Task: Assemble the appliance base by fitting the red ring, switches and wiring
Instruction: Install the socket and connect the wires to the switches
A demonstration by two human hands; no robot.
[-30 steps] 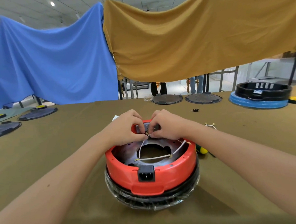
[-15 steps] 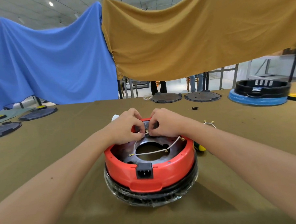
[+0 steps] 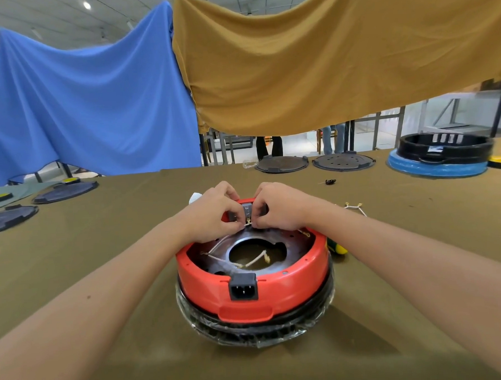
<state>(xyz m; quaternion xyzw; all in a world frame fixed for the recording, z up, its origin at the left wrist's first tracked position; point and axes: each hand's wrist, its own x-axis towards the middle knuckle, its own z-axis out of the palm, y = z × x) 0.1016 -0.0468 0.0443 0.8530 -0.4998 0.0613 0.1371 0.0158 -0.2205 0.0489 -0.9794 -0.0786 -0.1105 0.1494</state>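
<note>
The red ring (image 3: 277, 287) already sits on the plastic-wrapped black base (image 3: 259, 331), mid-table, its black power socket (image 3: 243, 286) at 6 o'clock. Wiring looks unfinished: white wires (image 3: 257, 259) lie loose across the metal plate (image 3: 289, 240). At 12 o'clock the left hand (image 3: 212, 213) and right hand (image 3: 279, 207) pinch a wire terminal at the grey switch (image 3: 247, 211).

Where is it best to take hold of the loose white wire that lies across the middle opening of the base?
Probably pinch the white wire just behind its metal terminal, coming from above through the open top of the red ring; that end lies free over the hole, away from both hands.
</note>
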